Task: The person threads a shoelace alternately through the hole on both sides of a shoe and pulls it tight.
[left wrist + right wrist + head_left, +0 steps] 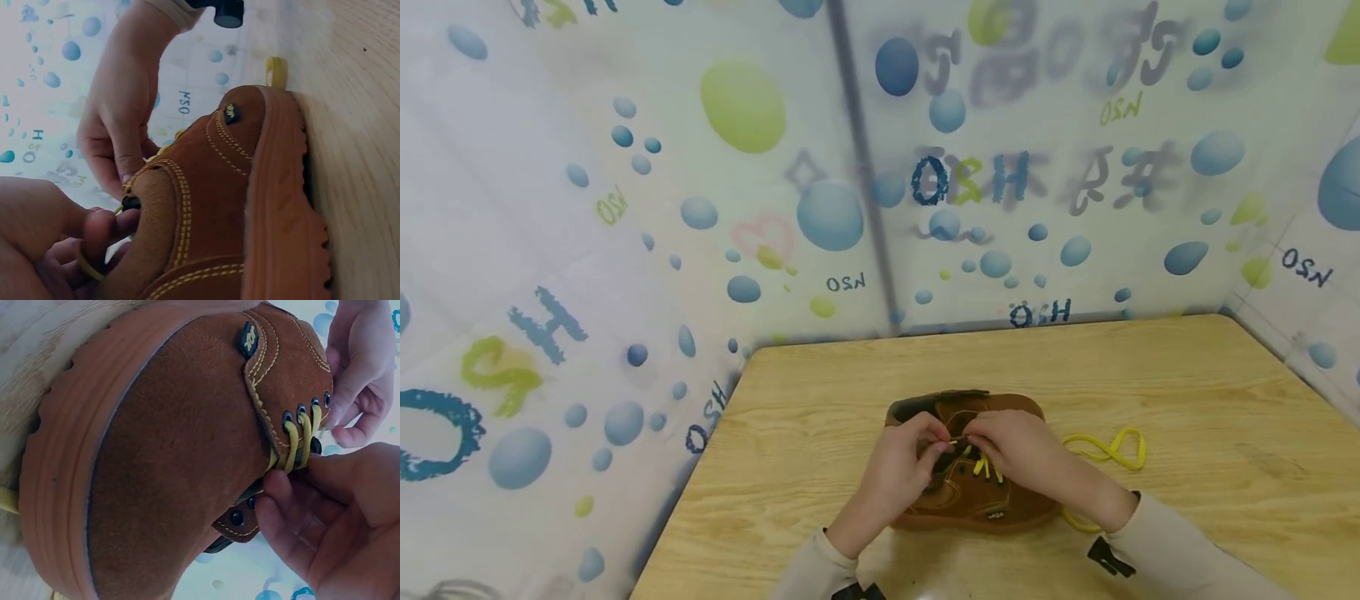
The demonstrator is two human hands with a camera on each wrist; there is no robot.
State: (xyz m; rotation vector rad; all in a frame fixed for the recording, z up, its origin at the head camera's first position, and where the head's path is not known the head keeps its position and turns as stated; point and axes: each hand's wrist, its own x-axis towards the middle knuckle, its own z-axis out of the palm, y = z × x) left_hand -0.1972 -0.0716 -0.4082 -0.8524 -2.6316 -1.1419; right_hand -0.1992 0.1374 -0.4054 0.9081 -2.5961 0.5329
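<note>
A brown suede shoe [1000,500] with yellow stitching stands on the table, its toe to the right. Yellow shoelace [306,434] runs through several dark eyelets on one side; two eyelets [237,517] on the opposite flap hold no lace. Over the shoe's opening, my left hand [898,471] pinches a thin yellow end of the shoelace, which also loops by its fingers in the left wrist view. Close beside it, my right hand [1030,458] pinches the lace at the tongue, its fingertips partly hidden by the shoe.
A loose loop of yellow lace [1108,454] lies on the wooden table [820,392] beyond the shoe's toe, and more lace [1081,523] shows under the right forearm. A patterned curtain [827,250] hangs behind the table and along its sides.
</note>
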